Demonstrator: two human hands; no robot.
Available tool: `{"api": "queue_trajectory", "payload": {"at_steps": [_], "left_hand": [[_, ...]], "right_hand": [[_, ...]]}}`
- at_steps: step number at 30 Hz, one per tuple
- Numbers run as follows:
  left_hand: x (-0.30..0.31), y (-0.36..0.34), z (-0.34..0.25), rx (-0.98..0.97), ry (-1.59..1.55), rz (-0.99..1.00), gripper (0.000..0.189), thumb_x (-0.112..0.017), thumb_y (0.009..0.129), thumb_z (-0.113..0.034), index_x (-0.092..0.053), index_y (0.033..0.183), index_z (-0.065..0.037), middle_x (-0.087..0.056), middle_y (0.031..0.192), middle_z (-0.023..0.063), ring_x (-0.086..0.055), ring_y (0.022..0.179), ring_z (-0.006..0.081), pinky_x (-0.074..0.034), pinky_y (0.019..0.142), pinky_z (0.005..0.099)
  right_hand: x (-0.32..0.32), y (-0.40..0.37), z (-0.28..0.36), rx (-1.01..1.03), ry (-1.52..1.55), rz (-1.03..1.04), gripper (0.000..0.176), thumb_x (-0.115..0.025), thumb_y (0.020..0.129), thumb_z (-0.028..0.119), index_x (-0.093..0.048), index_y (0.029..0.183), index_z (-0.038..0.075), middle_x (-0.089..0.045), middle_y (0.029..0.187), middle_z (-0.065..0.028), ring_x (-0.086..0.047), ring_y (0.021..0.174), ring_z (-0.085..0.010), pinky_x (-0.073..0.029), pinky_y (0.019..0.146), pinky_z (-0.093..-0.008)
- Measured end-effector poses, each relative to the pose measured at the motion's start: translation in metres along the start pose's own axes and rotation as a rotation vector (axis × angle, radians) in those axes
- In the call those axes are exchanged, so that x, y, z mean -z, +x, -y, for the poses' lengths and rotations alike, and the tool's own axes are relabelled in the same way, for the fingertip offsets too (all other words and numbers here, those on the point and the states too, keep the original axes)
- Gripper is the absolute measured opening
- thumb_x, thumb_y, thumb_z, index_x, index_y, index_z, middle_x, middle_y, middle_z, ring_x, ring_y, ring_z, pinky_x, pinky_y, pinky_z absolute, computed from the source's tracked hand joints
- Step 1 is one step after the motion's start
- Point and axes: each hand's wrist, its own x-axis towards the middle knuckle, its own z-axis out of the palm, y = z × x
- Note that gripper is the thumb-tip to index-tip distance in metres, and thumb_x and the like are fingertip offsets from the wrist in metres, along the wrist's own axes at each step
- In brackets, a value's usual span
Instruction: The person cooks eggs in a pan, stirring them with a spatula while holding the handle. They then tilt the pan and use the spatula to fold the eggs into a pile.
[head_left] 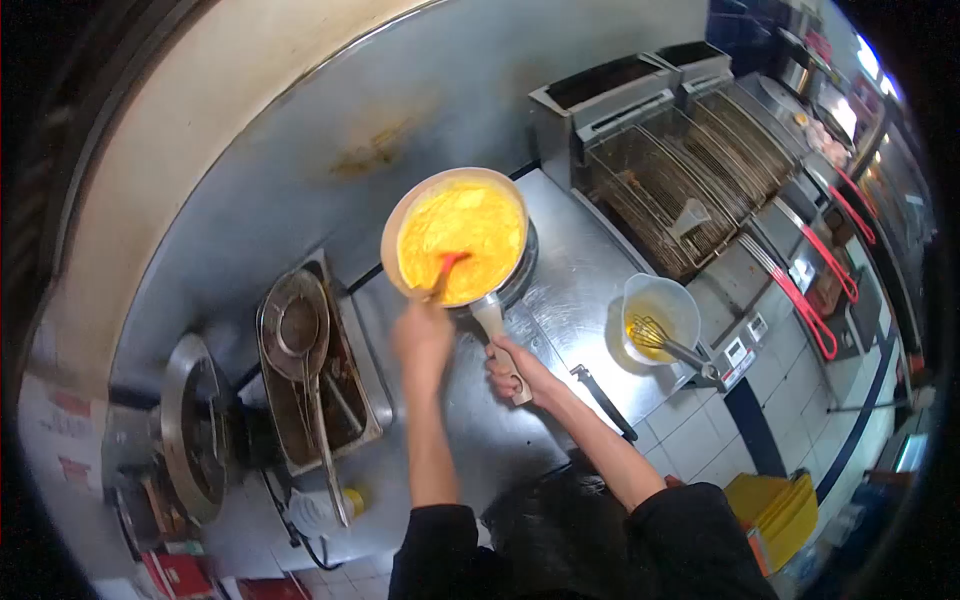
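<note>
A frying pan (391,240) with a pale rim holds soft yellow scrambled eggs (470,225). It is tilted over the burner (520,275) at the back of the steel counter. My right hand (522,372) is wrapped round the pan's light handle (490,318). Over the pan's near left rim, my left hand (422,335), blurred by motion, grips a spatula with a red head (452,260). The spatula's head rests in the eggs; its handle is mostly hidden by my fingers.
On the right stands a clear jug (672,300) with a whisk (655,335) and yellow liquid in it. Fryer baskets (660,185) with red handles lie beyond. At left, a steel tray (350,400) carries a strainer and ladle (322,440). A black-handled tool (605,405) lies near my right forearm.
</note>
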Motion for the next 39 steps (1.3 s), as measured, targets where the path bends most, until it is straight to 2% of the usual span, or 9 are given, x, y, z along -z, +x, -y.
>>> {"api": "queue_trajectory", "payload": {"at_steps": [6, 10, 17, 21, 27, 31, 35, 37, 39], "left_hand": [[0.005, -0.008, 0.008, -0.179, -0.036, 0.048, 0.026, -0.054, 0.094, -0.026, -0.061, 0.113, -0.01, -0.069, 0.092, 0.0204, -0.064, 0.09, 0.0436, -0.05, 0.076, 0.0518], [0.002, 0.008, 0.013, -0.081, 0.048, -0.057, 0.026, -0.052, 0.094, -0.025, -0.063, 0.109, -0.006, -0.068, 0.089, 0.0235, -0.065, 0.089, 0.0435, -0.05, 0.073, 0.0515], [0.035, 0.011, 0.026, -0.132, 0.057, 0.237, 0.032, -0.058, 0.092, -0.032, -0.063, 0.112, -0.007, -0.069, 0.096, 0.0232, -0.065, 0.096, 0.0409, -0.051, 0.081, 0.046], [-0.012, 0.048, 0.023, -0.1, 0.103, 0.033, 0.031, -0.054, 0.093, -0.03, -0.062, 0.113, -0.007, -0.068, 0.098, 0.0251, -0.064, 0.095, 0.0439, -0.05, 0.078, 0.0501], [0.027, 0.022, 0.027, -0.243, 0.036, 0.239, 0.028, -0.056, 0.094, -0.028, -0.063, 0.113, -0.008, -0.068, 0.097, 0.0232, -0.066, 0.093, 0.0412, -0.051, 0.08, 0.0462], [-0.003, 0.046, 0.009, -0.092, 0.098, 0.087, 0.033, -0.054, 0.094, -0.032, -0.064, 0.115, -0.007, -0.069, 0.099, 0.0227, -0.065, 0.095, 0.0418, -0.051, 0.08, 0.0477], [0.018, 0.024, 0.026, -0.304, 0.121, 0.148, 0.036, -0.055, 0.093, -0.032, -0.063, 0.117, -0.007, -0.067, 0.098, 0.0251, -0.064, 0.094, 0.0437, -0.051, 0.079, 0.0481], [0.026, 0.029, 0.025, -0.201, 0.063, 0.275, 0.037, -0.055, 0.093, -0.034, -0.063, 0.118, -0.008, -0.067, 0.1, 0.0256, -0.063, 0.096, 0.0444, -0.051, 0.08, 0.0489], [0.014, 0.049, 0.034, -0.194, 0.119, 0.122, 0.036, -0.053, 0.094, -0.035, -0.063, 0.118, -0.009, -0.067, 0.099, 0.025, -0.063, 0.095, 0.0446, -0.05, 0.08, 0.05]], "right_hand": [[-0.005, -0.006, 0.007, 0.028, -0.024, 0.008, 0.029, -0.044, 0.102, 0.042, -0.044, 0.097, 0.013, -0.037, 0.061, 0.0054, -0.032, 0.042, -0.0065, -0.029, 0.038, -0.0239], [0.001, -0.001, 0.0, 0.073, 0.031, 0.017, 0.03, -0.044, 0.102, 0.04, -0.044, 0.098, 0.011, -0.037, 0.062, 0.0059, -0.032, 0.043, -0.0061, -0.03, 0.038, -0.0241], [-0.003, -0.005, 0.005, 0.046, -0.002, -0.001, 0.032, -0.044, 0.101, 0.043, -0.045, 0.1, 0.012, -0.037, 0.063, 0.0056, -0.032, 0.042, -0.0058, -0.031, 0.039, -0.0244], [0.0, -0.004, 0.001, 0.077, -0.013, 0.012, 0.03, -0.045, 0.101, 0.042, -0.045, 0.1, 0.012, -0.038, 0.064, 0.0049, -0.033, 0.042, -0.0058, -0.032, 0.04, -0.0243], [0.002, -0.006, 0.006, 0.139, -0.038, 0.02, 0.032, -0.044, 0.102, 0.041, -0.044, 0.099, 0.009, -0.038, 0.064, 0.0035, -0.035, 0.045, -0.0075, -0.032, 0.039, -0.0236], [-0.001, -0.005, -0.005, 0.071, -0.024, 0.007, 0.031, -0.042, 0.103, 0.039, -0.043, 0.099, 0.009, -0.038, 0.063, 0.004, -0.036, 0.046, -0.0074, -0.034, 0.04, -0.0247], [-0.004, -0.01, 0.01, 0.098, -0.02, -0.028, 0.029, -0.042, 0.103, 0.039, -0.043, 0.101, 0.01, -0.037, 0.064, 0.0043, -0.034, 0.045, -0.0067, -0.032, 0.04, -0.0239], [0.001, -0.006, 0.002, 0.08, 0.031, 0.041, 0.028, -0.045, 0.102, 0.04, -0.046, 0.101, 0.012, -0.037, 0.062, 0.0046, -0.034, 0.043, -0.0066, -0.031, 0.039, -0.0244], [0.008, -0.004, -0.002, 0.034, 0.024, 0.026, 0.028, -0.044, 0.102, 0.04, -0.046, 0.101, 0.013, -0.037, 0.063, 0.0048, -0.034, 0.043, -0.0068, -0.031, 0.039, -0.0245]]}}
